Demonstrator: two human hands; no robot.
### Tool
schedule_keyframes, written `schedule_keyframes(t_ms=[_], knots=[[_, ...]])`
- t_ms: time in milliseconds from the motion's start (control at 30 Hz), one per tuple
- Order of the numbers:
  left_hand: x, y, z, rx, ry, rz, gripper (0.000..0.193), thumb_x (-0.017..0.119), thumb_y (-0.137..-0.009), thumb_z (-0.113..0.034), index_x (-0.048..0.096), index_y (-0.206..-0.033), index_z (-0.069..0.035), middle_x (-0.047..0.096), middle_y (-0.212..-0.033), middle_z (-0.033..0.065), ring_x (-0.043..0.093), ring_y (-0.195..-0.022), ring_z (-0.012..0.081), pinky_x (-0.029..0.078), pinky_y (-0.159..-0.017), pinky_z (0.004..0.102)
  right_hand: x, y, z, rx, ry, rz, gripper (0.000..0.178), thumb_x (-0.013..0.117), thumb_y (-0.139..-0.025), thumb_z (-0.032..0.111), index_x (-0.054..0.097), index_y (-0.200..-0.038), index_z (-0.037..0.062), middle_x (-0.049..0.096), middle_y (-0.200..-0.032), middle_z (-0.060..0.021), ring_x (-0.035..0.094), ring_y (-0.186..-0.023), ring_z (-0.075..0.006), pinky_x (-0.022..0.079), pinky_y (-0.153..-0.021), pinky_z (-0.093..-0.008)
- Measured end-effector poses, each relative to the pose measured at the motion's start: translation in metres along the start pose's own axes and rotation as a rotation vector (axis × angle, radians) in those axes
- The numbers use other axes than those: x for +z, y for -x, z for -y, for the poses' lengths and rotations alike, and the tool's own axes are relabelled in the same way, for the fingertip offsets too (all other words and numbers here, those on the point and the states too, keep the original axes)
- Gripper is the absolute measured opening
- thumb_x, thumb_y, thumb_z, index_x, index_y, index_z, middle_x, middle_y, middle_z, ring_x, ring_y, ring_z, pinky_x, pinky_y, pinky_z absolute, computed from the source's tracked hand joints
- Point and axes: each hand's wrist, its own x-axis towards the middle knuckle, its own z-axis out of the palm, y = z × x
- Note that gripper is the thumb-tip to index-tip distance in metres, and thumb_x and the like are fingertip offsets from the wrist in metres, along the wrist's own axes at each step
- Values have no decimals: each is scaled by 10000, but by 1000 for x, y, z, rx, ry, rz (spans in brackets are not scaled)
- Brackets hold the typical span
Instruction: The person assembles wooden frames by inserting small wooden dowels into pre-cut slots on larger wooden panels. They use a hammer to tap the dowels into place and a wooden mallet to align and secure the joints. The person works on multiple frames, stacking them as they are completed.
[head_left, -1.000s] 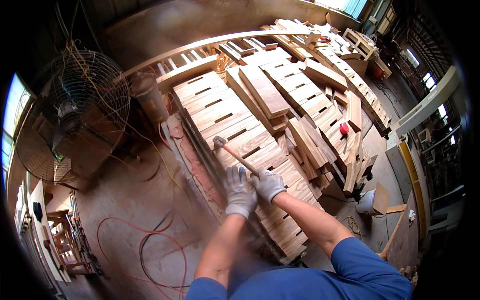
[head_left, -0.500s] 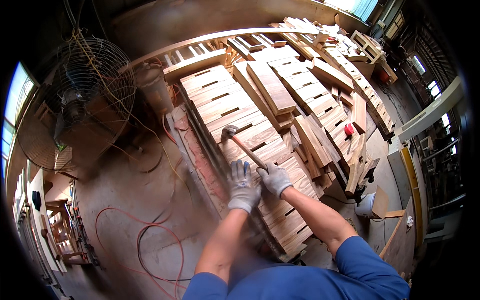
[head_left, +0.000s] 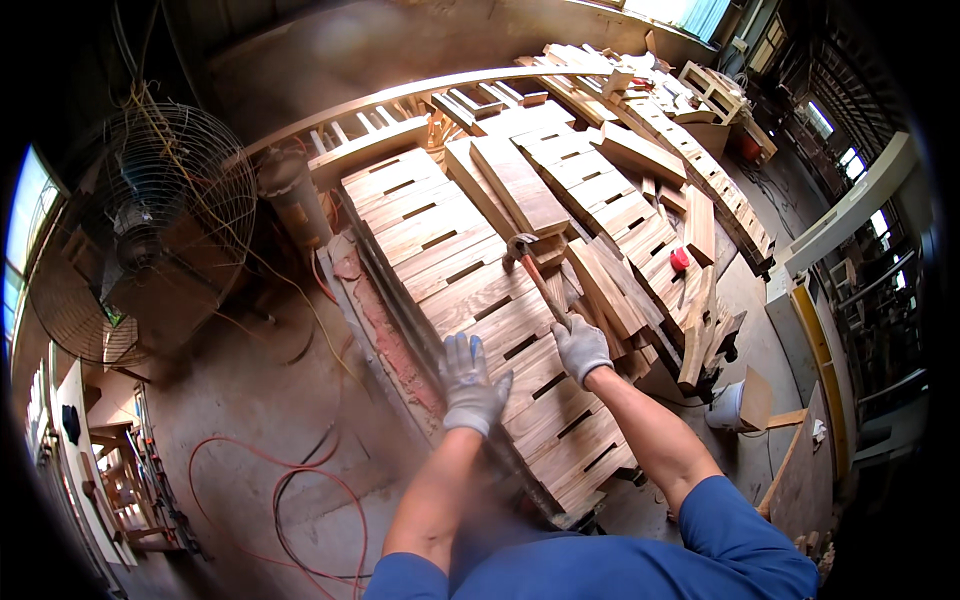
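Note:
A claw hammer (head_left: 540,282) with an orange-and-wood handle is gripped near its end by my gloved right hand (head_left: 582,350). Its metal head hangs over the right edge of a long row of pale wooden boards (head_left: 455,255) with dark slots between them. My left hand (head_left: 472,385), in a grey-white glove with blue on a fingertip, lies flat at the row's left edge, fingers spread and nothing held. Beyond the hammer head, thick wooden planks (head_left: 518,185) are stacked on the boards' right side.
To the right runs a second row of slotted boards (head_left: 590,180) with loose offcuts and a red round object (head_left: 680,259) on it. A large wire-caged fan (head_left: 150,200) stands at left. Red hose (head_left: 235,440) loops over the floor. A white bucket (head_left: 728,408) sits at lower right.
My right hand has swung the hammer rightward, from the left part of the boards to their right edge. My left hand has stayed by the left edge. The whole view has shifted slightly.

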Motion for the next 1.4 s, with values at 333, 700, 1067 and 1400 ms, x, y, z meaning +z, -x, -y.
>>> schedule_keyframes(t_ms=[333,700,1067,1400], knots=[[-2,0,-3,-17,-22,14,995,665,-940,-615,362,-1656,6,182,-1772,234,58,-1663,404,101,-1317,579,-8,6,14,-11,-17,7,505,588,-1035,512,657,-1104,17,736,-990,-332,713,-1006,-516,536,-927,-595],[-12,-2,-8,-36,23,69,1002,664,-952,-593,311,-1671,9,165,-1774,241,34,-1665,403,70,-1316,582,17,-56,75,-54,-28,-61,486,565,-1057,483,651,-1140,11,733,-1078,-340,709,-1063,-508,527,-954,-587],[-8,1,-5,4,34,7,977,667,-955,-576,334,-1656,16,188,-1759,263,57,-1657,424,70,-1319,580,12,-58,75,-50,17,8,521,559,-1051,481,657,-1188,-11,726,-1116,-348,696,-1103,-507,527,-996,-569],[-12,1,-5,9,32,-2,984,667,-955,-579,336,-1648,35,196,-1754,268,71,-1652,435,65,-1321,579,16,-56,81,10,9,-17,499,568,-1049,473,669,-1138,-8,727,-1106,-347,694,-1103,-513,526,-989,-571]])
